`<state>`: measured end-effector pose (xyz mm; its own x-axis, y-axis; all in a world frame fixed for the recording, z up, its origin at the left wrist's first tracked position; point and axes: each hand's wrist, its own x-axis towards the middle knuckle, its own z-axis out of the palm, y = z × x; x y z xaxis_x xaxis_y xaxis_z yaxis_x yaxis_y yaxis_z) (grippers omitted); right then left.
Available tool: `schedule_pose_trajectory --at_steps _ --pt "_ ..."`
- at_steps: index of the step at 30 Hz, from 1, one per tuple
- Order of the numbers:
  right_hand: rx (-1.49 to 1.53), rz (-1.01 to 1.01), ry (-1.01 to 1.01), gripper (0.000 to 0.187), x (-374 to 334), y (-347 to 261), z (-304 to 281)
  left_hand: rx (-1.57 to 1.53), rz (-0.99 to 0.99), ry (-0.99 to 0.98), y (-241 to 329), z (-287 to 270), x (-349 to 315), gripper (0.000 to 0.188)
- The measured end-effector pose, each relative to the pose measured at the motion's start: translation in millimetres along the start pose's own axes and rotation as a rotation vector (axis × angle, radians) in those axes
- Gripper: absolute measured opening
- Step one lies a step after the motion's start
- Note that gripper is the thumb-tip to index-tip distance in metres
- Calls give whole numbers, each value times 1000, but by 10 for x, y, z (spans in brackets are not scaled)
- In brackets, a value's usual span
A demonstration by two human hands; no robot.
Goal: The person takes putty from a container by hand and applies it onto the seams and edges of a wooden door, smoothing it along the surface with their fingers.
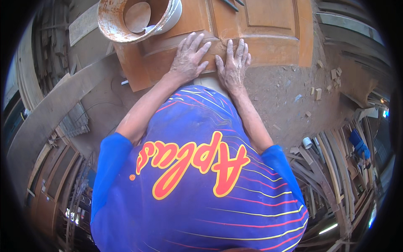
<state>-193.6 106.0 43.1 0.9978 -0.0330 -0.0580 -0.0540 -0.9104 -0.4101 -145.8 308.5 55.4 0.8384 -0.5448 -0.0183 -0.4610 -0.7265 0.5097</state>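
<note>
A brown wooden panel door [268, 52] lies flat at the top of the head view, with raised panels and dusty mouldings. My left hand [188, 59] rests on its near rail, palm down and fingers spread. Beside it, to the right, my right hand [234, 67] also lies flat on the near rail, fingers stretched out and thumb apart. Both hands are dusty and hold nothing. At the upper left a stained white bucket [174, 19] stands over the door's corner, with a round pale disc-like thing [137, 17] inside it.
Dark thin tools [228, 4] lie at the door's far part. Small wood offcuts [317, 93] litter the dirt floor at right. Long boards [58, 109] curve along the left; stacked timber [331, 168] fills the lower right, near a small white can [307, 143].
</note>
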Motion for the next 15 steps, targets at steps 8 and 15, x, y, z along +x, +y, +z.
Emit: schedule_pose_trajectory --at_steps 8,15 --pt "-55 63 53 67 -46 49 55 -82 53 16 135 233 272 72" --pt "-74 59 57 55 -32 124 60 -132 56 24 147 300 402 65"
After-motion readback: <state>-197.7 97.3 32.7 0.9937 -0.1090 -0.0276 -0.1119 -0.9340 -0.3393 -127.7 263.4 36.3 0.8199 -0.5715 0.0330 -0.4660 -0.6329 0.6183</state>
